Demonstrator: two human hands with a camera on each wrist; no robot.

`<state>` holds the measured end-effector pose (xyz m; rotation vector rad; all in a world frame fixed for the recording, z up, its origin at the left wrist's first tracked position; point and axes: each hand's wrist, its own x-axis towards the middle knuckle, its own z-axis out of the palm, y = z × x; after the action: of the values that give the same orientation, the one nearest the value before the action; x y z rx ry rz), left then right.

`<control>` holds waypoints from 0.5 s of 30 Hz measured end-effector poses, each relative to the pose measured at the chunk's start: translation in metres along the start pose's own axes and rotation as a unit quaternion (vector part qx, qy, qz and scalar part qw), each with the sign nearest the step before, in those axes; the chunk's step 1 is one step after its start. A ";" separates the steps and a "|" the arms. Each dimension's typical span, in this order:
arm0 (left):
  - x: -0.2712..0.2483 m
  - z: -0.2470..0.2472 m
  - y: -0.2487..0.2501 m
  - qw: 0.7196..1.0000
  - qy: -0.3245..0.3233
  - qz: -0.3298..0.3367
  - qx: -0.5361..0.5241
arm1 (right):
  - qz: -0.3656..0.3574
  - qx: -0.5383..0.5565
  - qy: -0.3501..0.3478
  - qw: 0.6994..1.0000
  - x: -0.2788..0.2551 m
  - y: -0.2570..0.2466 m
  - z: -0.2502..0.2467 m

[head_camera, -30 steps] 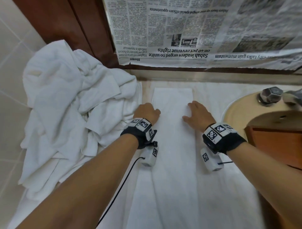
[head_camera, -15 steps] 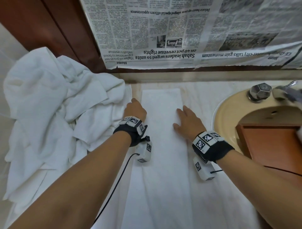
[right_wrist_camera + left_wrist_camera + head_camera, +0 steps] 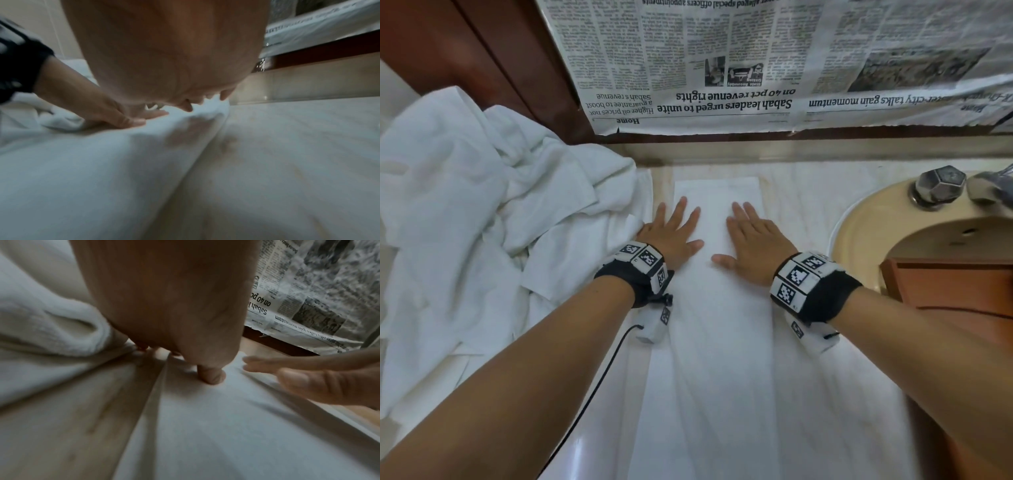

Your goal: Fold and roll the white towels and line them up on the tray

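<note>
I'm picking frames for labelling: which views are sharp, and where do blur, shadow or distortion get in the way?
Head view: sharp, newspaper headlines legible, wide-angle bending at the edges. Left wrist view: dim, the left hand looms close and soft, folded towel smeared. Right wrist view: blurriest, the right hand fills the top and shadows the towel.

A bathroom: a cream basin (image 3: pixel 866 219) with a metal tap (image 3: pixel 940 186) is sunk into the pale stone bench (image 3: pixel 808 192) on the right, and white towels (image 3: pixel 482 222) are heaped at the left beside a tiled wall.
</note>
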<state>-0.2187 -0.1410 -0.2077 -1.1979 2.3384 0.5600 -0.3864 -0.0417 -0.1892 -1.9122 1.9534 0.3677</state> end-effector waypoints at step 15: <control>-0.041 0.011 0.029 0.995 0.072 0.056 -0.046 | 0.014 -0.032 -0.019 0.999 0.043 0.025 -0.001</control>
<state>-0.2192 -0.0932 -0.1894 -1.1891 2.5398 0.6451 -0.4112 -0.0793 -0.2093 -1.9048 1.9673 0.4749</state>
